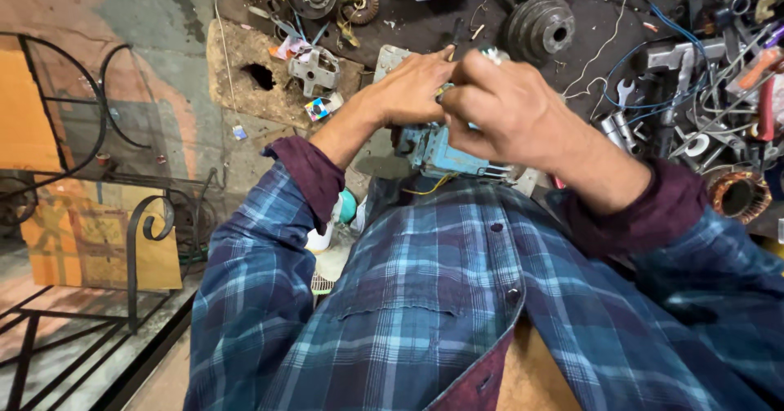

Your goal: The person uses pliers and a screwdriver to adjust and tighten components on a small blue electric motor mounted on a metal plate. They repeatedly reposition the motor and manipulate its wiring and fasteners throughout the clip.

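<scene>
A cluttered desk (588, 60) is seen from above, strewn with metal parts, wires and tools. At its near edge, close against the plaid shirt (425, 297), a blue housing (437, 151) is held, most of it hidden under the two hands. A yellow wire (433, 186) hangs from its underside.

The right hand (510, 105) is laid over the top of the housing, its fingers curled tight and pressed together around something small that cannot be made out. The left hand (408, 88) is set against it from the other side, fingers closed on the housing's upper edge; whether a tool is pinched there cannot be told, though a thin dark tip (454, 34) is seen just above the knuckles.

Behind the hands a grey pulley (539, 27) is lying flat, and a copper coil (739, 197) is sitting at the right edge. A spanner (624, 93) and blue wires (653, 105) are spread between them. A white bracket (314, 70) is resting on a holed board (245, 72) to the left.

The housing is judged to be poorly supported, held at the edge and not flat on the desk; a slip of either grip could let it drop to the floor. The loose yellow wire could be snagged or pulled. Small parts freed under the fingers could be lost among the clutter.
</scene>
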